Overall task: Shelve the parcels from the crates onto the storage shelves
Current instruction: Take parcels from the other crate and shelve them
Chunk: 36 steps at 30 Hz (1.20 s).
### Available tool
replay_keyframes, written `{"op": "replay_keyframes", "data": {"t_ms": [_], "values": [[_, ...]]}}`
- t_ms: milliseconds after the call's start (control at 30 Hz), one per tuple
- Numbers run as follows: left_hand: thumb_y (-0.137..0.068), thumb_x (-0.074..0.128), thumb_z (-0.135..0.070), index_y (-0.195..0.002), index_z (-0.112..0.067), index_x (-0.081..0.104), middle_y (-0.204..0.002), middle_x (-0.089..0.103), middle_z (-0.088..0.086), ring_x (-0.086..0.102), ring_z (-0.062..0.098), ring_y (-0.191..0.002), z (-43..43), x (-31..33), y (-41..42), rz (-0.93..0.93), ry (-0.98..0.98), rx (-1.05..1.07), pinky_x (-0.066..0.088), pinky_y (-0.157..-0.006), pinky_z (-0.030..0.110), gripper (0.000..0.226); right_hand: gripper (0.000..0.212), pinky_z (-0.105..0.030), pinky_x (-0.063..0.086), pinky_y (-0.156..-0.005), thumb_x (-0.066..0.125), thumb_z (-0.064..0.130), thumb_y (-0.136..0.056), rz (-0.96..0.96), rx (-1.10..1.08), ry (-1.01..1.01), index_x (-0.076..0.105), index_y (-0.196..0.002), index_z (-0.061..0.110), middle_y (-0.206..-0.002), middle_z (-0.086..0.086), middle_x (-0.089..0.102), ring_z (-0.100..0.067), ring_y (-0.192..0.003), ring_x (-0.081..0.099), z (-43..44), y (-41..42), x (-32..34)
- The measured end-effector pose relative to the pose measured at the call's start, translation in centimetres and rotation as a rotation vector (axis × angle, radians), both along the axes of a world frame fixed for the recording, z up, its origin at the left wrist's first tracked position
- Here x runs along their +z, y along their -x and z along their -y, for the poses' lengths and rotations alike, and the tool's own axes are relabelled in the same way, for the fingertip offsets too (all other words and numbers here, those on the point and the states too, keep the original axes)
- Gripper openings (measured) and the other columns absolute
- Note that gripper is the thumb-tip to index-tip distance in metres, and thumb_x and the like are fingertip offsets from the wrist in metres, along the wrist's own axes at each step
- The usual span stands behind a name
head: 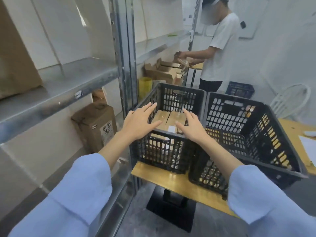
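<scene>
Reaching for the box [168,120] in the left crate [171,98]

Our left hand [138,124] and right hand [192,127] spread open, empty; stiff cardboard, probably light—grip its sides.

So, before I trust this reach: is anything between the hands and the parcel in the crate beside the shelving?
Nothing visible does. The black crate is open-topped, and the left hand and right hand, both open, are over its near rim with the cardboard parcel exposed between them.
</scene>
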<state>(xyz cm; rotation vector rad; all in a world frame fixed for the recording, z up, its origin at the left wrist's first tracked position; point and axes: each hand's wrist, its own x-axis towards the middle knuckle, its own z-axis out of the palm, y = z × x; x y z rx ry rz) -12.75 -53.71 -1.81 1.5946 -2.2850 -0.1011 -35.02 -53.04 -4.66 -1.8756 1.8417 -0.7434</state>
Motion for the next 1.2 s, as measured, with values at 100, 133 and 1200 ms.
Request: {"op": "replay_keyframes", "data": {"t_ms": [100,133,1200], "values": [[-0.092,0.043,-0.065,-0.155,-0.034,0.017,-0.162,0.019,-0.007,0.031,0.018,-0.143,4.7,-0.9,1.8,0.001,-0.030,0.012,0.022,-0.115,0.047,0.075,0.076,-0.047,0.024,-0.117,0.056,0.044,-0.096,0.059,0.017,-0.050,0.013,-0.158,0.030,-0.164,-0.009,0.014,-0.030,-0.148,0.023,4.7,0.9,-1.3],[-0.092,0.043,-0.065,-0.155,-0.034,0.017,-0.162,0.020,-0.007,0.032,0.018,-0.143,6.2,-1.4,2.4,0.011,-0.033,0.012,0.023,-0.115,0.045,0.075,0.077,-0.048,0.025,-0.118,0.057,0.044,-0.096,0.073,0.023,-0.067,0.012,-0.157,0.030,-0.164,-0.010,0.013,-0.031,-0.148,0.024,6.1,1.2,-1.8],[-0.071,0.083,-0.043,-0.153,-0.029,0.024,-0.153,0.035,-0.001,0.038,0.016,-0.138,24.4,-18.2,2.8,-0.257,-0.657,-0.114,0.033,-0.113,0.033,0.102,0.112,-0.043,0.024,-0.118,0.079,0.032,-0.082,0.254,-0.180,-0.439,-0.004,-0.158,0.028,-0.165,-0.002,0.012,-0.027,-0.150,0.020,18.1,0.7,-16.2]]}}
